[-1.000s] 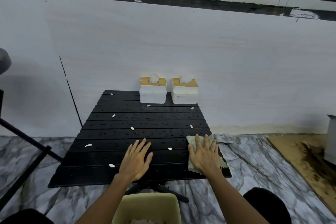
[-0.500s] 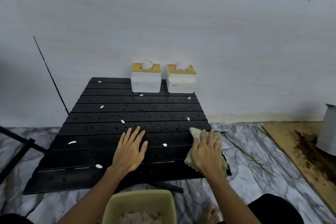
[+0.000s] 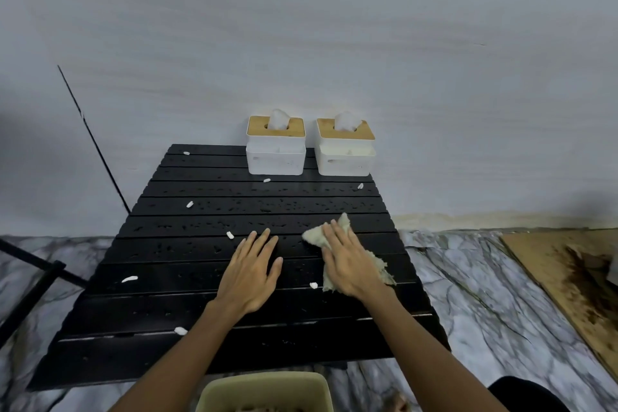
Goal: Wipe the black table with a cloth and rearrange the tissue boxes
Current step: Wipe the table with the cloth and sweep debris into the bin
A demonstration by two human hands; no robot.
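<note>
Black slats of the table are speckled with water droplets and scattered with small white scraps. The right hand lies flat, fingers together and palm down, pressing the pale green cloth onto the wood; half a second ago this hand and the cloth sat at the table's right edge, and now both have slid inward and a little farther up the slats, so the cloth's corners stick out beyond the fingertips and by the wrist. The left hand rests open on the table with its fingers spread, holding nothing, in much the same spot as before, so the two hands are now closer together. One scrap lies between the hands near the cloth's lower edge. Two white tissue boxes with wooden lids, the left box and the right box, stand side by side at the far edge against the wall, unmoved. A beige bin sits below the near edge.
</note>
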